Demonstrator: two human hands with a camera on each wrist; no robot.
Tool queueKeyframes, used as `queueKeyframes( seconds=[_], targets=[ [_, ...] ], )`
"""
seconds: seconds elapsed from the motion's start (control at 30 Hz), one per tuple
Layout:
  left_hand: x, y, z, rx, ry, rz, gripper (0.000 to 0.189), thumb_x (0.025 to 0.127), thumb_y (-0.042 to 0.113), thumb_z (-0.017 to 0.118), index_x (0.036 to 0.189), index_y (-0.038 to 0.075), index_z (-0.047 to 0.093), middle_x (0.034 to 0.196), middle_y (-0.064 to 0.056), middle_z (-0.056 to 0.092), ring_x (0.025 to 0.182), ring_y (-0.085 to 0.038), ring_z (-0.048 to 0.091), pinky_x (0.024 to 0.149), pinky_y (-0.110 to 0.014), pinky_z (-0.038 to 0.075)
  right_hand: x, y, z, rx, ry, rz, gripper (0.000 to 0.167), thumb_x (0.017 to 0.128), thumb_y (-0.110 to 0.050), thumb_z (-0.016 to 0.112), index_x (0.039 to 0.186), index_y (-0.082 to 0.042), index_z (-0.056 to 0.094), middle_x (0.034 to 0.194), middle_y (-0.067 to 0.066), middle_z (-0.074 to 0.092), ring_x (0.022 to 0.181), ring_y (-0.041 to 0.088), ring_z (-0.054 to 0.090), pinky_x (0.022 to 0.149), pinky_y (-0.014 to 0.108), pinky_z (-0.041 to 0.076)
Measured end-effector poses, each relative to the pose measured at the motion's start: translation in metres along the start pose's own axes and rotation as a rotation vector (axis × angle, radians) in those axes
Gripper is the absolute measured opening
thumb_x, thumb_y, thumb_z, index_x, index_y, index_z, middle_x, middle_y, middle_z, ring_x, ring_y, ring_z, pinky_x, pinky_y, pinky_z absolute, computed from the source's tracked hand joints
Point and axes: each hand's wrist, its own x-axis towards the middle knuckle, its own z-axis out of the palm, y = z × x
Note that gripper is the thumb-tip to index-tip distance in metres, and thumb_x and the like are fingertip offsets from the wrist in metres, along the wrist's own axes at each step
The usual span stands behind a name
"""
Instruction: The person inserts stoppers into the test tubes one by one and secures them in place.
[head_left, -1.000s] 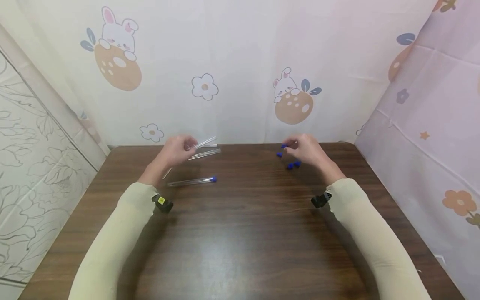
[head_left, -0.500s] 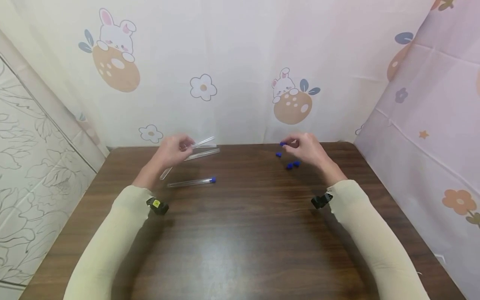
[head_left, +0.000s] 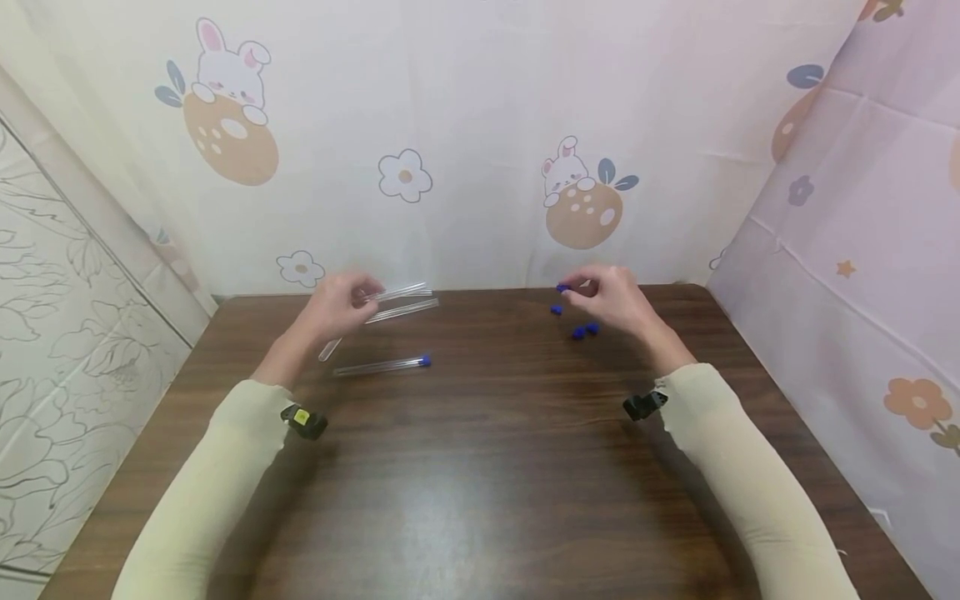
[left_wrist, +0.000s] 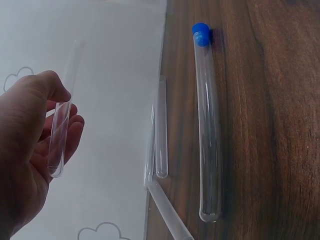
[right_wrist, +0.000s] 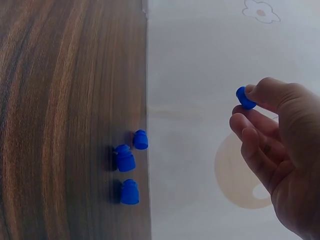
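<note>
My left hand (head_left: 341,304) pinches a clear test tube (left_wrist: 59,135) between thumb and fingers, its rounded end toward the palm. Several more uncapped test tubes (left_wrist: 161,130) lie on the table beneath and beside that hand. Closer to me rests a test tube (left_wrist: 207,130) with a blue stopper (left_wrist: 201,34) in its mouth. On the right, my right hand (head_left: 609,296) pinches a blue stopper (right_wrist: 245,98) between thumb and fingertip, raised above the table. Three loose blue stoppers (right_wrist: 124,158) lie on the wood below it.
The brown wooden table (head_left: 465,467) ends at the back against a printed curtain (head_left: 480,125). Another printed curtain (head_left: 862,275) hangs along the right, and a panel with line-drawn flowers (head_left: 67,350) stands on the left.
The right hand has lifted one blue stopper off the table. My left hand has shifted slightly left with its test tube, whose far end has dipped a little.
</note>
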Motion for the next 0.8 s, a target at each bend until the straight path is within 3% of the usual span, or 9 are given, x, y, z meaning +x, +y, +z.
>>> queueKeyframes(
  seconds=[0.43,0.57,0.8],
  targets=[
    [-0.009,0.008,0.0,-0.005,0.045,0.074,0.028,0.096,0.003,0.067,0.12,-0.001,0.079,0.119,-0.025,0.084,0.101,-0.041,0.082,0.095,-0.057,0.067,-0.005,-0.003,0.001,0.044,0.013,-0.017,0.019,0.103,-0.009,0.079,0.12,-0.005,0.084,0.118,0.019,0.086,0.085,0.024,0.075,0.071,0.017,0.055],
    [-0.01,0.01,0.0,-0.011,0.053,0.092,0.027,0.094,0.003,0.069,0.119,-0.001,0.079,0.118,-0.024,0.084,0.1,-0.041,0.081,0.093,-0.057,0.068,-0.005,-0.007,0.004,0.078,0.039,-0.053,0.017,0.102,-0.008,0.081,0.118,-0.005,0.085,0.115,0.018,0.087,0.082,0.02,0.075,0.071,0.015,0.055],
    [-0.01,0.012,0.005,-0.025,0.047,0.116,0.025,0.096,0.003,0.073,0.119,-0.004,0.077,0.12,-0.026,0.082,0.1,-0.042,0.081,0.092,-0.057,0.068,-0.005,-0.012,0.007,0.158,0.053,-0.106,0.02,0.099,-0.003,0.084,0.119,-0.003,0.084,0.106,0.019,0.087,0.077,0.025,0.08,0.067,0.013,0.056]
  ],
)
